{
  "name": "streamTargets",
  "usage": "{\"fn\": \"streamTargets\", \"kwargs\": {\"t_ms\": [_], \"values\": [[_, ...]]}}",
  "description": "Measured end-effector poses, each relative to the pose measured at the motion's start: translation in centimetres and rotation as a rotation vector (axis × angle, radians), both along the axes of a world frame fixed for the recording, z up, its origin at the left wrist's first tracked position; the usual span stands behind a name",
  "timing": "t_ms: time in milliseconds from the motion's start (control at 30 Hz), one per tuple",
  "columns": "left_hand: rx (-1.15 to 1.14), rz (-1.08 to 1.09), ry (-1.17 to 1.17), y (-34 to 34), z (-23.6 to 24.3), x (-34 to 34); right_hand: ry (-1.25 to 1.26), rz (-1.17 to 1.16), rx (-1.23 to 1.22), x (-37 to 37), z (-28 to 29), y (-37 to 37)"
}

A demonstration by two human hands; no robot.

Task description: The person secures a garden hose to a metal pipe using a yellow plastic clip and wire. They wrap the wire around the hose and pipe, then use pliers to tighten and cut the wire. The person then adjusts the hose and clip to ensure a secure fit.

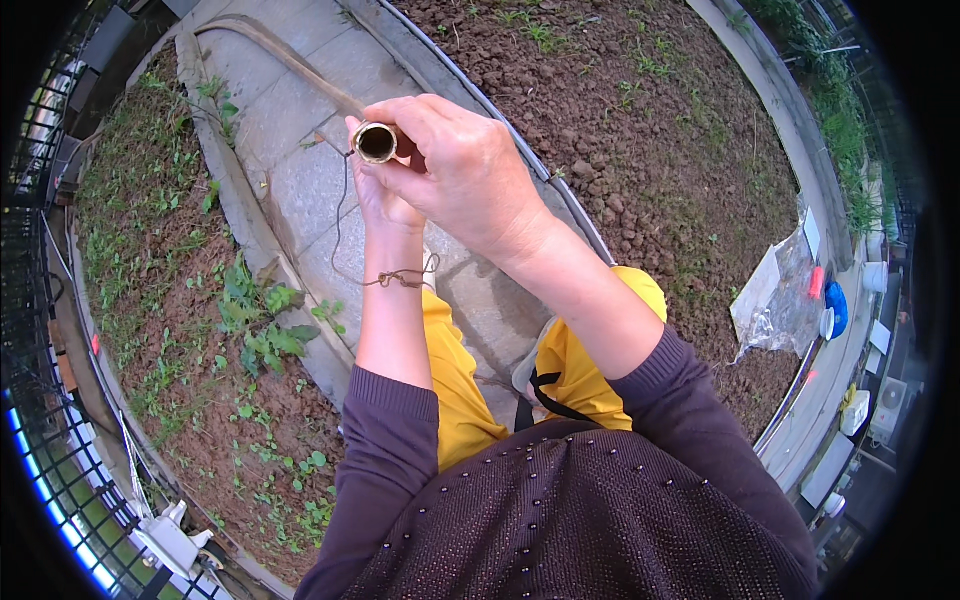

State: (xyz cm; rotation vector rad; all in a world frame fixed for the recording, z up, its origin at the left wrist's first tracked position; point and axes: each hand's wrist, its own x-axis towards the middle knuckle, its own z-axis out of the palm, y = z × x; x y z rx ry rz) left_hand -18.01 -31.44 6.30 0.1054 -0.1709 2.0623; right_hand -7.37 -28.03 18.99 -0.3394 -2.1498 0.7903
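Observation:
A brass-coloured round fitting [376, 143] forms the end of a brown hose [285, 58], its dark open mouth facing up toward me. My right hand [470, 165] pinches the fitting's rim between thumb and fingers. Behind and below it, my left hand [388, 208] is wrapped round the hose just under the fitting; most of its fingers are hidden by the right hand and the fitting. A thin brown wire [338, 240] hangs from near the hose end and loops down to a twisted knot beside my left wrist.
The hose runs back along a grey paved path [320, 150]. Weedy soil [160, 330] lies on the left, a larger dug bed [640, 140] on the right, both edged with curbs. A clear plastic bag [785, 300] lies at the right edge. Black fencing [50, 460] stands far left.

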Motion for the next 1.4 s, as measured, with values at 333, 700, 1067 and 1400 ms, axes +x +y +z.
{"fn": "streamTargets", "kwargs": {"t_ms": [333, 700, 1067, 1400], "values": [[-0.326, -0.118, 0.018, 0.6, 2.2, 1.7, 0.076, -0.085, -0.266, 3.6, -1.3, 1.0], [-0.364, -0.213, 0.268, 2.6, 2.7, 5.4, 0.006, 0.211, -1.453, 10.7, -3.3, -0.9], [-0.767, -0.095, 0.52, 3.6, 2.5, 7.2, -0.137, 0.179, -1.482, 12.9, -1.1, -0.2], [-0.937, -0.018, 0.733, 3.2, 1.9, 7.7, -0.231, 0.078, -1.378, 14.1, -0.7, -0.3]]}}
